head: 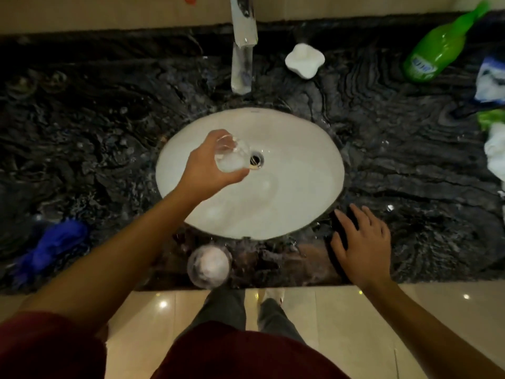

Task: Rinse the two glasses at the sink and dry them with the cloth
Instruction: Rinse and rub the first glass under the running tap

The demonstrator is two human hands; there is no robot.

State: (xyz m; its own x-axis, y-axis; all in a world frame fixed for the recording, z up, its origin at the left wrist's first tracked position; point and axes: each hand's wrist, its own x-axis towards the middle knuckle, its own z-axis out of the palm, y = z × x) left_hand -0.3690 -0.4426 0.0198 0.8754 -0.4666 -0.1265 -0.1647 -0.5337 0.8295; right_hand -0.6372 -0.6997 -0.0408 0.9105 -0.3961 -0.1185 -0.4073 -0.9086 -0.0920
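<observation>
I am gripping one glass (232, 154) in my left hand (207, 165), tilted over the sink (300, 165) drain for emptying. My right hand (360, 242), fingers spread, is bracing on the counter (109, 132). The second glass (209, 266) is waiting at the front edge, the blue cloth (52, 247) at left.

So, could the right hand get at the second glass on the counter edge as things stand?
Probably yes. The right hand is open over the counter beside the sink, holding nothing. The second glass stands a short way to its left on the front edge, with nothing between them. The left hand holds the other glass.
</observation>
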